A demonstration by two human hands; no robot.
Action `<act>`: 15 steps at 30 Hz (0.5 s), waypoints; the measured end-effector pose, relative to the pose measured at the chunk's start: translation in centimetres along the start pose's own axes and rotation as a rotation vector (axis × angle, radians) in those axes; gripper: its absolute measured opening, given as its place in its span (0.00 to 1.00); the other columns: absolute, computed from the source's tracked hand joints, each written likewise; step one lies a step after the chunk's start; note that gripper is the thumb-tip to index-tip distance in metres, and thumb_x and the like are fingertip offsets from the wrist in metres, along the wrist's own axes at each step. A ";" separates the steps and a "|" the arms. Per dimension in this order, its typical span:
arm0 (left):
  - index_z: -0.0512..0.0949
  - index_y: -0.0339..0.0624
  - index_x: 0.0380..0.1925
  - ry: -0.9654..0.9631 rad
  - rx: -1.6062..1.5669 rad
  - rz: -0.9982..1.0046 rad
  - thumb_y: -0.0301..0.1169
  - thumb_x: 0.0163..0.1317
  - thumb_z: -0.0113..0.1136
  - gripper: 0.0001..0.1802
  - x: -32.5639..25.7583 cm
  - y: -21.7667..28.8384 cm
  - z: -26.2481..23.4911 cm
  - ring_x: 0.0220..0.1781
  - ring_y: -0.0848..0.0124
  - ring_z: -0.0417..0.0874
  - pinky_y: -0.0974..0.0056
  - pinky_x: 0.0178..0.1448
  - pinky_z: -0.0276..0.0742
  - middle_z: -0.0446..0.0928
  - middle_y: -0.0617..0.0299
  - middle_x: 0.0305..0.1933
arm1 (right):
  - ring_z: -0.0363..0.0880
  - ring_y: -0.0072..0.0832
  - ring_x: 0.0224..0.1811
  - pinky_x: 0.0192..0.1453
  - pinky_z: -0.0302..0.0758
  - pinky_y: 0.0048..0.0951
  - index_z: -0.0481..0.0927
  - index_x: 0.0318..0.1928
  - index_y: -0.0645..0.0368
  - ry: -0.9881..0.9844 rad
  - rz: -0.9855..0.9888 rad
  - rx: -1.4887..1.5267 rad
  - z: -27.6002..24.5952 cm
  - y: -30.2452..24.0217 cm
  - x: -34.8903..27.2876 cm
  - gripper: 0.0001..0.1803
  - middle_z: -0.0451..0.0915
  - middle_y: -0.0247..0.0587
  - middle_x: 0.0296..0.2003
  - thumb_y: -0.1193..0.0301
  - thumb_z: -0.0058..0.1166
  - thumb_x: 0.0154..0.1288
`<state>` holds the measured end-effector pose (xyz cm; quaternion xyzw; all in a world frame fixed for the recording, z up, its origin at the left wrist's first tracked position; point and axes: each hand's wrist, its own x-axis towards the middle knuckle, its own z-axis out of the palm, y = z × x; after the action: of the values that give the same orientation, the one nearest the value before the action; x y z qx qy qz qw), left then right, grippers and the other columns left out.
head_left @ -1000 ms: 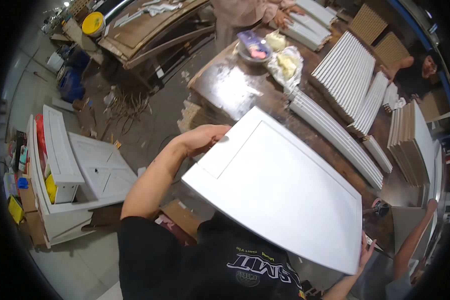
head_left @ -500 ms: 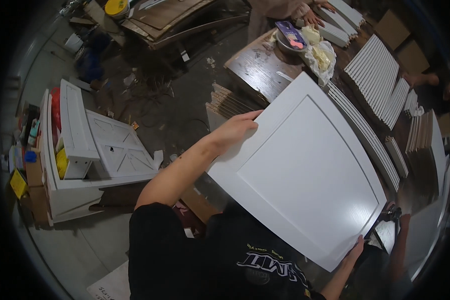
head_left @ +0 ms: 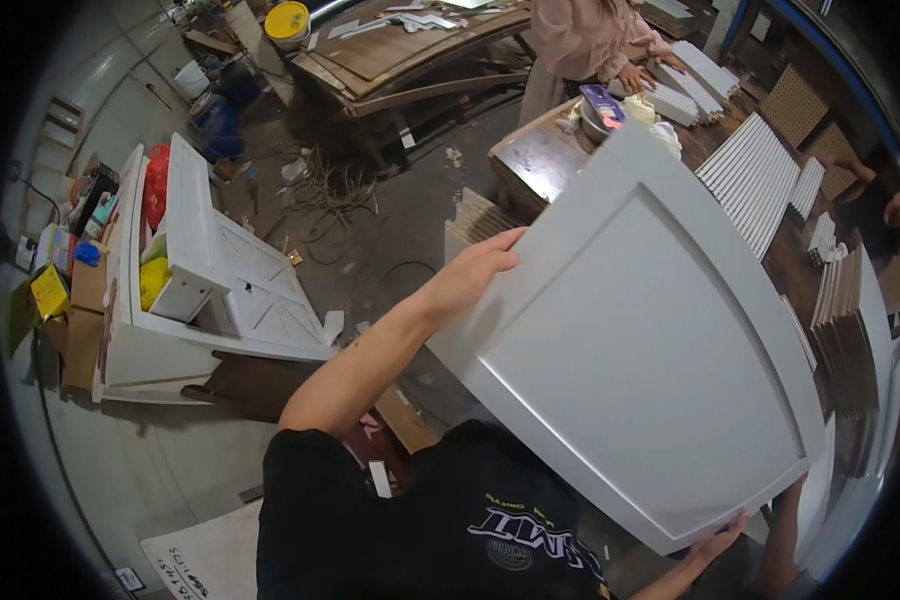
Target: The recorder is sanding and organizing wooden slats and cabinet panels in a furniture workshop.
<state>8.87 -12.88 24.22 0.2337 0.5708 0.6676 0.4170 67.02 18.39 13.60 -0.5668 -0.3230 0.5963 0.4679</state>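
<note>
A large white cabinet door panel (head_left: 630, 360) with a recessed middle and a raised frame is held up at a slant before me. My left hand (head_left: 480, 265) grips its left edge near the upper part, thumb on the front and the other fingers hidden behind it. At the lower right corner, my right hand (head_left: 715, 545) closes on the bottom edge. A co-worker's arm (head_left: 785, 525) rises beside the panel's right corner; whether its hand touches the panel I cannot tell.
Beyond the panel, a dark worktable (head_left: 545, 160) carries rows of white strips (head_left: 755, 180), and a person in pink (head_left: 580, 40) works there. Stacked panels (head_left: 850, 310) stand at right. To the left are a white cabinet piece (head_left: 220, 365) and tangled cord (head_left: 335, 205) on the floor.
The panel has shifted right and tilted, its face now duller, covering more of the white strips behind it. Both my hands keep their hold. My view has swung slightly.
</note>
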 end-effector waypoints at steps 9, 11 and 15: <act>0.68 0.35 0.71 0.536 -0.321 0.087 0.41 0.82 0.41 0.27 -5.6 -20.6 -8.1 0.70 0.68 0.75 0.63 0.72 0.70 0.74 0.57 0.70 | 0.63 0.40 0.75 0.77 0.60 0.44 0.62 0.76 0.61 -0.427 -0.566 -0.432 7.2 -6.5 -4.8 0.43 0.67 0.49 0.71 0.51 0.61 0.69; 0.67 0.36 0.72 0.619 -0.461 0.016 0.48 0.83 0.37 0.31 -5.9 -25.1 -10.5 0.70 0.65 0.75 0.61 0.74 0.69 0.75 0.56 0.70 | 0.69 0.35 0.68 0.72 0.65 0.39 0.66 0.72 0.63 -0.462 -0.551 -0.556 6.9 -5.6 -3.4 0.43 0.73 0.46 0.64 0.53 0.67 0.65; 0.73 0.34 0.66 0.828 -0.052 -0.363 0.57 0.80 0.37 0.37 -6.4 -30.4 -14.1 0.67 0.56 0.78 0.58 0.72 0.70 0.77 0.49 0.68 | 0.78 0.25 0.46 0.52 0.76 0.29 0.80 0.56 0.64 -0.737 -0.605 -0.820 13.9 -4.1 -8.6 0.27 0.80 0.35 0.48 0.60 0.71 0.64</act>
<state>10.08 -26.07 -7.24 -0.1674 0.7043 0.6351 0.2694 53.53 13.90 22.65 -0.3410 -0.8115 0.4214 0.2183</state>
